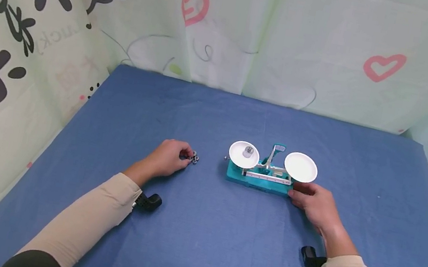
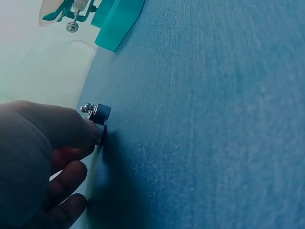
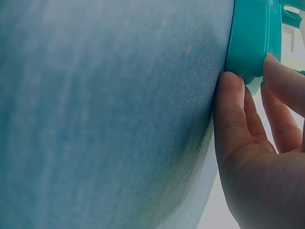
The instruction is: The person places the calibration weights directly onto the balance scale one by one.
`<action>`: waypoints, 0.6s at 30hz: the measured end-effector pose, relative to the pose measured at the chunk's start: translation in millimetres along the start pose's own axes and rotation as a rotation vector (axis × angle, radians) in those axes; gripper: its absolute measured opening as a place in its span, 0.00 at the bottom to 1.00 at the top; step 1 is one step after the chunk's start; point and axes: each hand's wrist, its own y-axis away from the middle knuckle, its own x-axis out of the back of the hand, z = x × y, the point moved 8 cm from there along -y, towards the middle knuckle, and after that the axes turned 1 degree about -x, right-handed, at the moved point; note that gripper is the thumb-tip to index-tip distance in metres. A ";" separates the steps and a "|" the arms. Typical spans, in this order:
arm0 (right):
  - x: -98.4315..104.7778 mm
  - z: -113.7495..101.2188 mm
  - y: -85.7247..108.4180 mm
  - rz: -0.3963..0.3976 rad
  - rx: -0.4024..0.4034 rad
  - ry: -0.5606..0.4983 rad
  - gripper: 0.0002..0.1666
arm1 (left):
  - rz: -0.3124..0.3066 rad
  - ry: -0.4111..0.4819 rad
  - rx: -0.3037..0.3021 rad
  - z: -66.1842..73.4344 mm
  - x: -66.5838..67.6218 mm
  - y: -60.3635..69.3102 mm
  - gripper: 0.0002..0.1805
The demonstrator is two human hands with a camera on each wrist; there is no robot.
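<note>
A teal balance scale (image 1: 258, 183) with two white pans stands on the blue cloth. Its left pan (image 1: 238, 158) carries a metal weight (image 1: 248, 151); nothing lies in the right pan (image 1: 300, 168). My right hand (image 1: 314, 206) holds the right end of the scale's base (image 3: 250, 40), thumb and fingers against its sides. To the left of the scale, my left hand (image 1: 169, 158) pinches a small metal weight (image 2: 101, 131) between thumb and fingers. Other small metal weights (image 1: 195, 158) are close by its fingertips. The fingers partly hide the pinched weight.
A blue cloth (image 1: 197, 234) covers the table. Pale printed curtains (image 1: 310, 41) hang behind it and along the left side. Each wrist bears a black camera, the left one (image 1: 149, 202) and the right one (image 1: 311, 258) both close above the cloth.
</note>
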 end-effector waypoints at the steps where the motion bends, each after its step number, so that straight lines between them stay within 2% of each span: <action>1: -0.1 0.2 -0.2 0.000 -0.001 -0.002 0.29 | -0.003 -0.002 0.004 -0.3 0.3 0.3 0.05; 9: -0.9 0.3 0.1 -0.001 -0.006 -0.010 0.30 | -0.012 -0.028 -0.010 3.8 9.2 2.4 0.05; 14: -0.6 0.1 -0.3 -0.001 -0.004 -0.004 0.30 | 0.000 -0.053 -0.051 12.6 18.5 2.8 0.05; 18: -0.4 0.4 -1.3 0.001 0.004 -0.002 0.29 | 0.007 -0.052 -0.060 20.3 26.0 3.5 0.06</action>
